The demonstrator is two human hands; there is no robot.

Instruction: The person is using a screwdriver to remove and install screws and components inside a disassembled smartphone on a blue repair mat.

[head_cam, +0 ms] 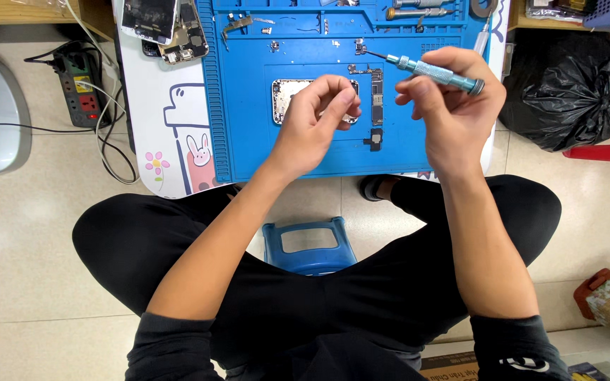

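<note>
My right hand [453, 99] grips a teal precision screwdriver [432, 70], its tip pointing left toward a small metal part [359, 46] on the blue repair mat [248, 120]. My left hand [317, 116] hovers over an open phone housing [285, 95], fingertips pinched together; whether something tiny sits between them I cannot tell. A narrow logic board [376, 95] lies just right of the housing, between my two hands.
Disassembled phone parts [171, 28] lie at the mat's upper left. A power strip [82, 85] with cables sits on the floor left. A black bag [566, 88] is at right, a blue stool [310, 243] below, tools [418, 8] at the mat's top.
</note>
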